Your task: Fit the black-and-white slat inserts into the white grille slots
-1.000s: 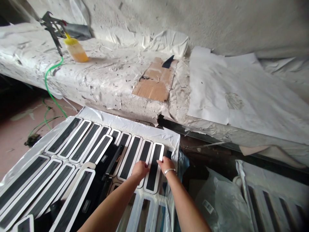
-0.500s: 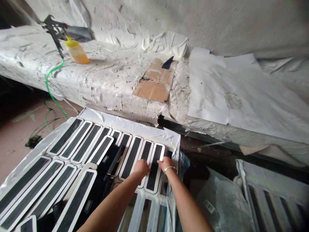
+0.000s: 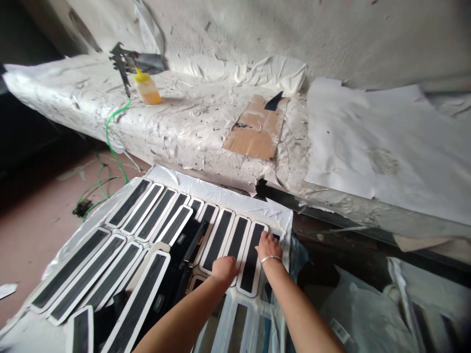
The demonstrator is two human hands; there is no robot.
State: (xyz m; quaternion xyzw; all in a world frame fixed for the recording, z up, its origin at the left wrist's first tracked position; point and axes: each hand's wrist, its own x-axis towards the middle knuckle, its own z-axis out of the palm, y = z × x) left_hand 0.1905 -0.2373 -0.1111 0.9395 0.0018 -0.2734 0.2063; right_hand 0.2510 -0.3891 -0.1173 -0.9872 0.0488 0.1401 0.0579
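Observation:
A long black panel with a white rounded border lies at the right end of a row of similar strips. My left hand is closed at its lower left edge, with the fingertips partly hidden. On its upper right edge rests my right hand, thumb over the face and fingers bent near the top corner. A bracelet circles the right wrist. Directly left of this panel sits another bordered panel, flat on the white-covered board.
Black pieces with a bordered strip are stacked on the board's left part. A spray gun with a yellow-capped cup and green hose stands on the paper-covered ledge. Cardboard lies there too. Clear plastic is at right.
My right hand has moved up along the panel's right edge toward its top corner. My left hand has slid slightly lower along the left side. The whole view has shifted.

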